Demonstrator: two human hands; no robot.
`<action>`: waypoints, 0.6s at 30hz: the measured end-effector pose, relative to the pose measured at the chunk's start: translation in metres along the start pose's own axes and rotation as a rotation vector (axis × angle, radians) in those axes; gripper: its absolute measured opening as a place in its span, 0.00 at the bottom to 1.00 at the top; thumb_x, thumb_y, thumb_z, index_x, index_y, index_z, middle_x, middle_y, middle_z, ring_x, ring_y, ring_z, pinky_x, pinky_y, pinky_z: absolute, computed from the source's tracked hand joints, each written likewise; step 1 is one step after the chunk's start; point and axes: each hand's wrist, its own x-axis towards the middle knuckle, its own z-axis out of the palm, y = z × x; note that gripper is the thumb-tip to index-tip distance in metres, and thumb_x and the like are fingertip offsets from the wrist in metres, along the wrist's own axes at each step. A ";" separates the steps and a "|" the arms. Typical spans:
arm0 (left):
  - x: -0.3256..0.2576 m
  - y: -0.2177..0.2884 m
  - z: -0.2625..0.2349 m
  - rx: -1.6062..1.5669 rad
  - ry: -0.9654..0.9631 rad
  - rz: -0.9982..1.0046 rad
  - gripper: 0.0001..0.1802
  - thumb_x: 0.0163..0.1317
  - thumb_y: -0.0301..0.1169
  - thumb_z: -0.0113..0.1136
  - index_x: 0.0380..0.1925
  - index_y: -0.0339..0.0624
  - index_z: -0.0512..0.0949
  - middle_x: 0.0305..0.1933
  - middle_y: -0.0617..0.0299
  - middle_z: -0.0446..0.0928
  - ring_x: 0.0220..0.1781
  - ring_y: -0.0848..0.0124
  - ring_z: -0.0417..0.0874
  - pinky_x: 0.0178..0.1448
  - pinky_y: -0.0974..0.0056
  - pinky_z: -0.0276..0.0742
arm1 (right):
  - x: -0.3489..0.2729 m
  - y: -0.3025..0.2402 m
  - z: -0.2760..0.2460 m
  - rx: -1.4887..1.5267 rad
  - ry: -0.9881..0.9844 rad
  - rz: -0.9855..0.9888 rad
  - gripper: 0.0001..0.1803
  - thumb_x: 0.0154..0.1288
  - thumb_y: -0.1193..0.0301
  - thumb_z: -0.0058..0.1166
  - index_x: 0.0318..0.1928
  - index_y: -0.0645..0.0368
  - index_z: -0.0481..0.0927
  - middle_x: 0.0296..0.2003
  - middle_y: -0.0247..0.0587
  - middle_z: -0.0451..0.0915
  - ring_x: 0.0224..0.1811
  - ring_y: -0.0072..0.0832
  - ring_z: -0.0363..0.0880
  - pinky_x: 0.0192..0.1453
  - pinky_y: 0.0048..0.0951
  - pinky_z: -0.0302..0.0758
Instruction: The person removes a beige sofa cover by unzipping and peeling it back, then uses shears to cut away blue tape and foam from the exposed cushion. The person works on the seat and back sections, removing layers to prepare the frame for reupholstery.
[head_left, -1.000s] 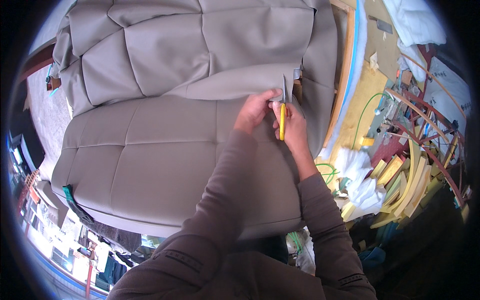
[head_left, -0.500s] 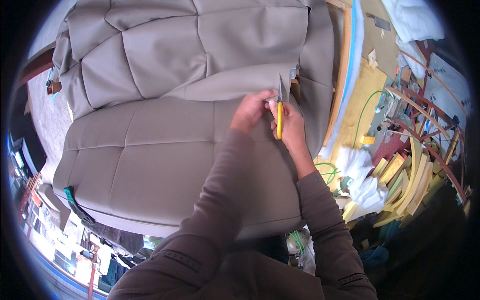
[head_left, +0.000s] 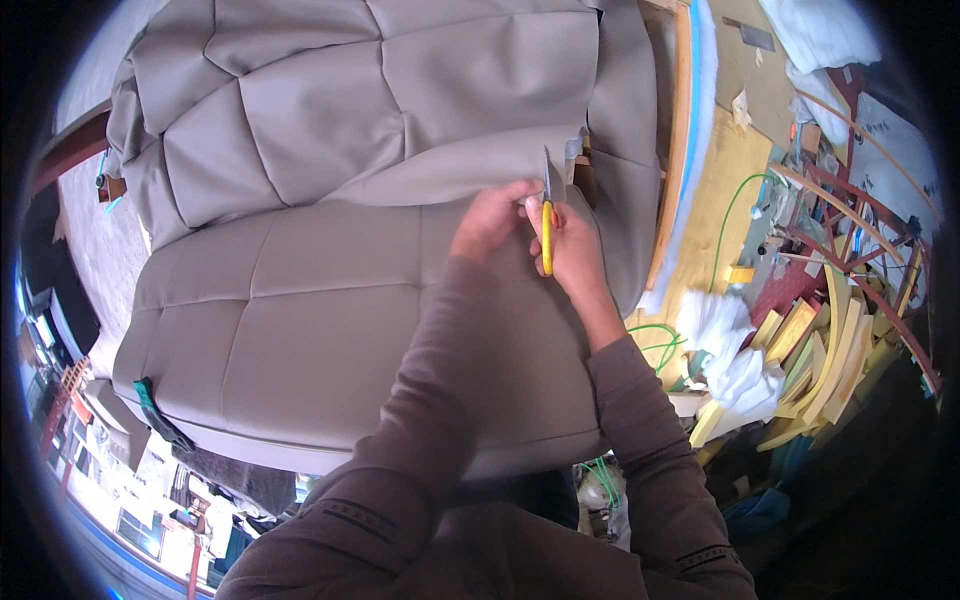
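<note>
Yellow-handled scissors (head_left: 547, 238) are gripped in my right hand (head_left: 572, 250), their metal blades pointing away from me. Close beside it, my left hand (head_left: 490, 222) pinches the edge of the grey leather-like cover (head_left: 480, 155). Both hands are above the right part of a padded grey seat (head_left: 340, 340) with stitched panels. The scissor blades lie at the cover's edge; whether they are apart is too small to tell. Just right of the blades, a small gap by the cover's corner shows a bit of brown frame (head_left: 583, 175).
A wooden rail (head_left: 680, 150) with white and blue padding runs along the right. Beyond it are a cleaver-shaped tool (head_left: 750, 35), a green hose (head_left: 728, 225), white wadding (head_left: 730, 350) and a heap of yellow foam strips (head_left: 825, 365). A dark green strap (head_left: 155, 412) hangs at the seat's front left.
The view has shifted slightly, so the seat and surroundings sit a little differently. My hands stay at the cover's edge; the scissors have turned slightly more upright.
</note>
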 end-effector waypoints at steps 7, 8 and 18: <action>-0.004 0.005 0.002 0.044 -0.008 0.025 0.16 0.68 0.35 0.69 0.45 0.32 0.85 0.42 0.57 0.86 0.44 0.64 0.85 0.56 0.57 0.79 | 0.003 -0.002 0.000 0.018 -0.029 0.000 0.29 0.73 0.43 0.65 0.45 0.60 0.84 0.24 0.32 0.77 0.20 0.21 0.77 0.23 0.27 0.72; -0.005 0.006 0.003 0.046 -0.005 0.021 0.16 0.68 0.35 0.68 0.46 0.32 0.85 0.42 0.57 0.86 0.44 0.64 0.85 0.56 0.57 0.79 | 0.001 -0.003 -0.003 0.009 -0.052 0.003 0.28 0.73 0.44 0.66 0.45 0.61 0.84 0.24 0.32 0.77 0.21 0.21 0.77 0.23 0.27 0.72; -0.002 0.014 -0.020 0.214 0.061 -0.184 0.11 0.72 0.38 0.66 0.44 0.43 0.83 0.33 0.68 0.75 0.26 0.75 0.70 0.34 0.66 0.69 | -0.111 0.036 -0.172 0.117 0.022 0.186 0.25 0.74 0.61 0.68 0.66 0.56 0.78 0.34 0.37 0.84 0.26 0.19 0.80 0.25 0.21 0.73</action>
